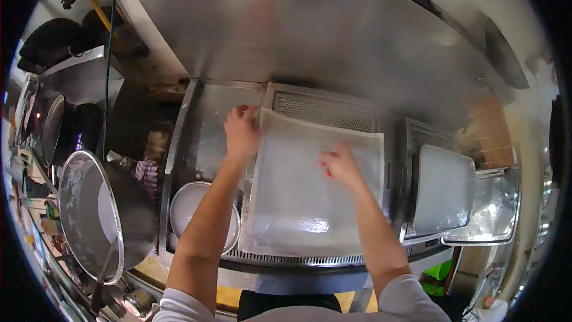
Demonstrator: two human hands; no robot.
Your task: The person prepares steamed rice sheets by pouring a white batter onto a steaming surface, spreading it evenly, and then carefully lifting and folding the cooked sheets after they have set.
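Observation:
A pale, thin cloth sheet [308, 188] with a wet, shiny surface lies over a perforated metal steamer top [326, 112]. My left hand [242, 132] is at the sheet's far left corner, fingers bent. Whether they pinch the cloth is hidden. Over the right half of the sheet is my right hand [342, 163], blurred, with its thumb and fingers apart and nothing seen between them. Partly behind my left forearm, a round metal bowl [185, 203] of whitish liquid stands on the steel counter [214, 143].
A large metal pot [85, 197] stands at the left, with a ladle handle [103, 273] across its rim. To the right, a second white-covered frame [444, 188] sits on another steamer, beside a shiny metal tray [491, 210]. A steel splash wall [308, 31] rises behind.

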